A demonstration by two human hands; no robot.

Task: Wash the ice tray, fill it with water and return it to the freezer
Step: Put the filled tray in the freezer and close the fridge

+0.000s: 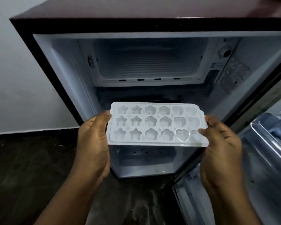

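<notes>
Left hand (94,140) and right hand (221,143) both on the ice tray (156,125), one gripping each short end, thumbs on the rim, fingers tucked out of sight beneath. Held flat and level, out in front of the open fridge (55,75), below the mouth of the freezer compartment (149,62) and not yet inside it. Door (266,151) swung wide to the right. Star, flower and heart moulds facing up, glossy in the cells, but too hazy to call water or just wet plastic. Hard to say, then, which end of the job. Judging by the careful two-handed, dead-level carry, most likely the return to the freezer with a full load. Next move, on that reading: raise to the height of the compartment opening, feed the far long edge in first, slide straight back along the compartment floor. Slow and even, no tipping toward either hand, or out over the rim and down onto the dark floor (31,176). Grip to be let go only once seated well inside, then door shut.
</notes>
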